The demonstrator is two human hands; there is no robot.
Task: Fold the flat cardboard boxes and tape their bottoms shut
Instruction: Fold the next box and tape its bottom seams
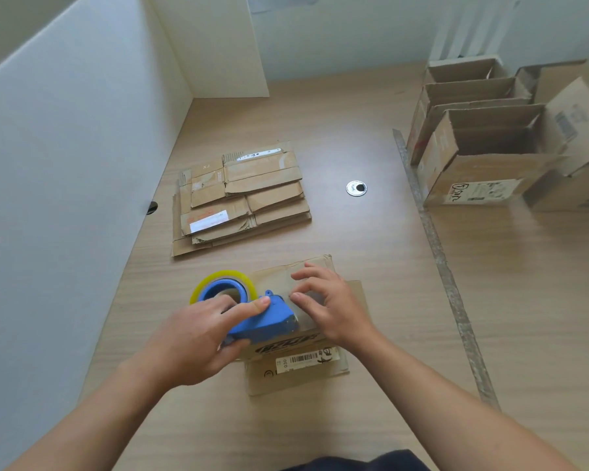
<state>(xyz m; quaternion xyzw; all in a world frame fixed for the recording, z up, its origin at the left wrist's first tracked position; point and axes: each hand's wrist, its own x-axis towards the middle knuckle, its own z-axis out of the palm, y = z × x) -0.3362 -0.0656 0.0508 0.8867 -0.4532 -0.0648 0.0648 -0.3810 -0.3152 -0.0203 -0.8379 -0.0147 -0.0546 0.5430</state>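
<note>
On the pale wooden table (354, 253), close in front of the person, the small brown cardboard box (296, 372) sits bottom-up, its barcode-labelled side facing them. The left hand (198, 338) grips the blue tape dispenser with its yellowish roll (262, 321), laid on the flaps; the right hand (330, 307) presses them down, fingers spread. Best now, I judge, is to keep the 2 flaps flush and draw the tape straight along the seam. The dispenser's long axis runs diagonally: roll end far-left, blade end toward the right hand.

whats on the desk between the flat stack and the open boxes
In the head view, a round silver grommet and a grey strip lie between the flat stack and the open boxes.
</note>
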